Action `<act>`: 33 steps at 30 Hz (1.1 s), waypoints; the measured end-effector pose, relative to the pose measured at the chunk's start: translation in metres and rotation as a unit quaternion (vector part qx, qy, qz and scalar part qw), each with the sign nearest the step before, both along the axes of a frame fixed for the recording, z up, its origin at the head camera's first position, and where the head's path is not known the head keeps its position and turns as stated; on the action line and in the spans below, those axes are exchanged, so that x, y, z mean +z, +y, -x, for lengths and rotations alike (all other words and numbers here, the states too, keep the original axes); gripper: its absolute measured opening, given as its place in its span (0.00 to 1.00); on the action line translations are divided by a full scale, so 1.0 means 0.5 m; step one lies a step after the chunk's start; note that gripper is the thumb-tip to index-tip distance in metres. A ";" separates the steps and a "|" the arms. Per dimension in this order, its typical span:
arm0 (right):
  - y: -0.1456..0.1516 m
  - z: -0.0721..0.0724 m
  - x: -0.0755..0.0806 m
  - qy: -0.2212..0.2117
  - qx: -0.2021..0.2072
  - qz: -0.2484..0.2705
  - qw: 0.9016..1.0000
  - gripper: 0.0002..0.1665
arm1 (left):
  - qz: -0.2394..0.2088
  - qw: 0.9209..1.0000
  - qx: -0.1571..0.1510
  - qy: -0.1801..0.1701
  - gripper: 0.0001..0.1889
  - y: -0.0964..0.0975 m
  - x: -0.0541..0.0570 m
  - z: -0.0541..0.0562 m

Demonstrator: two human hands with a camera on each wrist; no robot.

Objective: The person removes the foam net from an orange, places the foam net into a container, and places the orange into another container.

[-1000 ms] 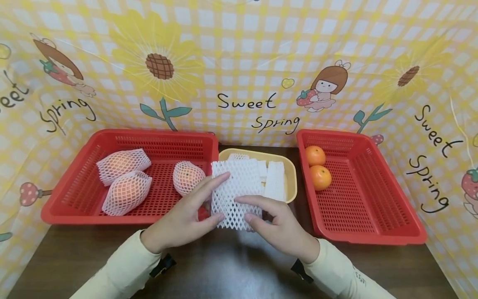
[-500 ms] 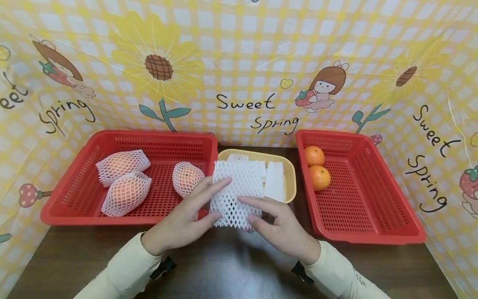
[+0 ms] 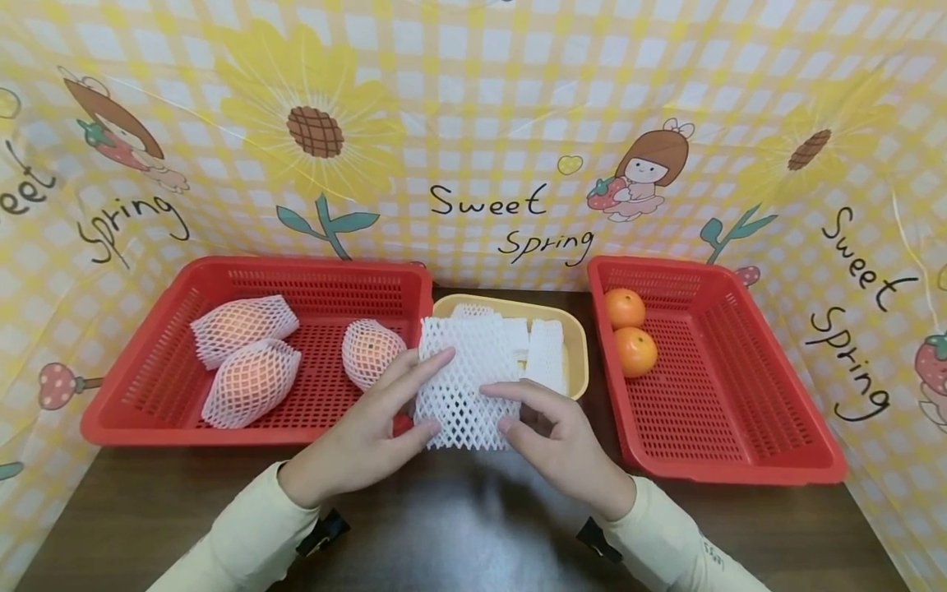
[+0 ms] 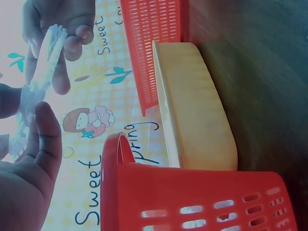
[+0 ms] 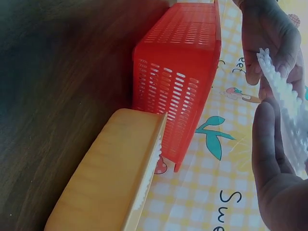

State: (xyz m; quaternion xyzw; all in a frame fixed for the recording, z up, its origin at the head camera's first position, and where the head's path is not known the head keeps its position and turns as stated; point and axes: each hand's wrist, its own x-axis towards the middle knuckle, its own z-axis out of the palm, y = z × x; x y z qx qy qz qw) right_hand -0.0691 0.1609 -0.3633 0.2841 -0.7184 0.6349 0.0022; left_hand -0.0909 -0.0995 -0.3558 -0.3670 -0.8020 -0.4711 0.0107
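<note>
A dark wooden table [image 3: 473, 543] lies nearest, 2 pale sleeves [image 3: 247, 526] above it. The left hand [image 3: 362, 440] and right hand [image 3: 562, 444] each pinch 1 side of 1 white foam net [image 3: 459, 407], flat and diamond-meshed, raised before a smooth yellow tray [image 3: 580, 353]. Since 1 second ago, the right hand has shifted slightly rightward; the fruit has stayed put. Of 2 perforated red plastic baskets, the left basket [image 3: 259, 433] holds 3 netted round fruits [image 3: 251, 382], the right basket [image 3: 710, 386] 2 bare glossy oranges [image 3: 635, 352]. Behind hangs 1 checked cloth [image 3: 473, 123].
</note>
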 end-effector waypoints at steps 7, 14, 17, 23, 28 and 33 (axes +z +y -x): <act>0.001 0.012 -0.006 0.006 -0.031 0.017 0.999 0.18 | 0.007 1.000 0.000 -0.012 0.43 -0.002 -0.001 -0.003; 0.004 0.022 -0.009 -0.034 -0.114 0.008 0.993 0.14 | -0.013 0.998 -0.017 -0.052 0.43 -0.003 -0.006 0.000; 0.010 0.034 -0.013 -0.057 -0.165 0.014 0.985 0.15 | -0.019 0.997 -0.021 -0.066 0.42 -0.004 -0.010 0.002; 0.024 0.071 -0.017 -0.127 -0.276 0.032 0.952 0.17 | 0.003 0.998 -0.018 -0.063 0.33 -0.011 -0.016 0.004; 0.031 0.105 -0.029 -0.162 -0.345 0.009 0.924 0.15 | 0.021 0.998 -0.017 -0.051 0.23 -0.017 -0.021 0.003; 0.032 0.139 -0.058 -0.152 -0.362 -0.151 0.907 0.16 | 0.007 0.999 -0.031 -0.042 0.19 -0.021 -0.033 0.004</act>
